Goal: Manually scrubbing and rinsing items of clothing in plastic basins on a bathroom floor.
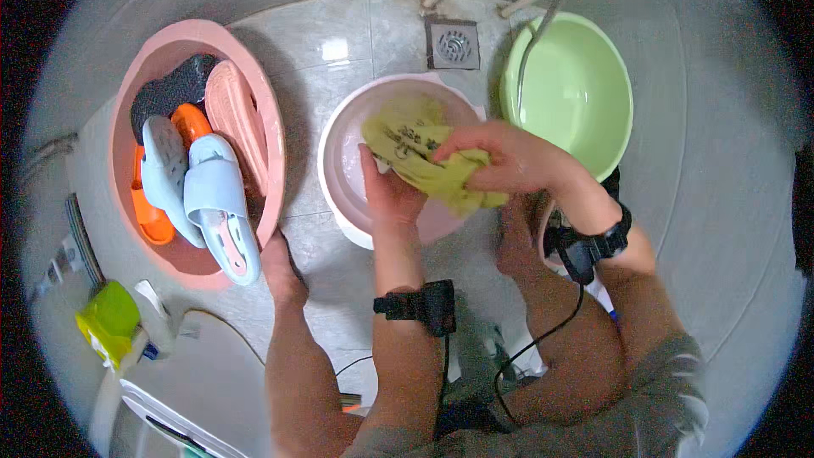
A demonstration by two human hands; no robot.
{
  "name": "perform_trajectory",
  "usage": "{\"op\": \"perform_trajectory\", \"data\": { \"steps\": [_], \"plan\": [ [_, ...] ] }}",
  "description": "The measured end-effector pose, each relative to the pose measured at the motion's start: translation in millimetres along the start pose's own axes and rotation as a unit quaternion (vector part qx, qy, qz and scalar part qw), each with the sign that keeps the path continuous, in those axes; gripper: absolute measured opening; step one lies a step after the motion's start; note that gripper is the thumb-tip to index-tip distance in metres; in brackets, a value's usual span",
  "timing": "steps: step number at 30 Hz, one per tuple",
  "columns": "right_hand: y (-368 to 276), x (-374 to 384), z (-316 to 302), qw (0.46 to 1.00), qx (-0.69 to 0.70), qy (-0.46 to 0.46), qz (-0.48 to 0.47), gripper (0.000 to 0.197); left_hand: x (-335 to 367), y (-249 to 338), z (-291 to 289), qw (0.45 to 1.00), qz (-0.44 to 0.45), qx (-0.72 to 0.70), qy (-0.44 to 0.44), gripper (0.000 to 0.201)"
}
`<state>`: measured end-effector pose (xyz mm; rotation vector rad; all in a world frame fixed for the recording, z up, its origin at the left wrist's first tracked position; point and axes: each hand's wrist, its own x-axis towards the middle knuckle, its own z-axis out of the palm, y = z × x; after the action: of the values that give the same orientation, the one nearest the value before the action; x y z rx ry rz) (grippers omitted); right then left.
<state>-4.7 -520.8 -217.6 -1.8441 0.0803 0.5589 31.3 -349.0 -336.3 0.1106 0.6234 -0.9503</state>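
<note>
A yellow cloth (441, 171) with dark printing hangs over a pale pink, white-rimmed basin (336, 195) on the floor. My right hand (517, 157) grips its right side between bent fingers and thumb. On the near left my left hand (394, 195) is cupped against the cloth with its thumb up. Its other fingers are mostly hidden under the cloth. A small white bit shows beside that thumb, too little to name. The basin's inside looks wet.
To the left a pink tub (273, 144) holds several slippers, blue, orange, pink and black. A green basin (577, 89) stands at the right, with a metal hose (543, 30) hanging over it. A floor drain (454, 45) lies beyond. A stool or lid (203, 373) is at the lower left.
</note>
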Motion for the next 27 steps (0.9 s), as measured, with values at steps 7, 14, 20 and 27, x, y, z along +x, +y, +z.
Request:
{"op": "perform_trajectory", "data": {
  "steps": [7, 14, 20, 27],
  "plan": [
    [23, -44, -20, 0.990, 0.106, -0.085, 0.037, 0.042, 14, -5, -14, 0.988, 0.148, 0.015, 0.051, 0.051],
    [81, -71, -30, 0.847, 0.502, 0.087, 0.153, 0.051, 5, -7, -8, 0.994, 0.090, -0.027, 0.052, 0.054],
    [131, -55, 29, 0.527, 0.836, 0.082, 0.130, 0.037, 3, 6, 3, 0.982, 0.139, 0.091, 0.085, 0.054],
    [77, -2, 56, 0.541, 0.821, -0.001, 0.184, 0.057, -12, -10, 24, 0.814, 0.270, 0.507, 0.085, 0.050]
  ]
}}
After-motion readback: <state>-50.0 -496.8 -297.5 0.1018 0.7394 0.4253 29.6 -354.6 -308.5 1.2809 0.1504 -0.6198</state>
